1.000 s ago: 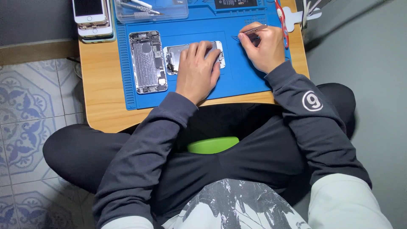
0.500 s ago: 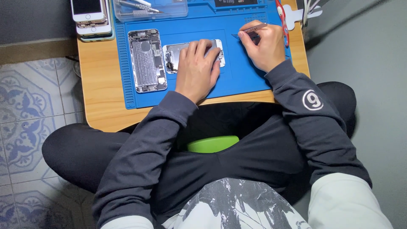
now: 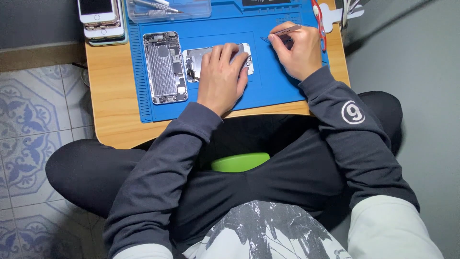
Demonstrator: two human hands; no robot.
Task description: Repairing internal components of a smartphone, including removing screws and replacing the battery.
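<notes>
Pinching tweezers (image 3: 282,31) in the right hand (image 3: 297,52), left hand (image 3: 221,76) flat on the screen panel (image 3: 195,58).

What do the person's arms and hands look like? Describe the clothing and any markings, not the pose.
Both arms wear dark charcoal long sleeves with ribbed cuffs. The right sleeve carries a round white badge. The left hand and right hand are bare: no gloves, rings or watch visible.
</notes>
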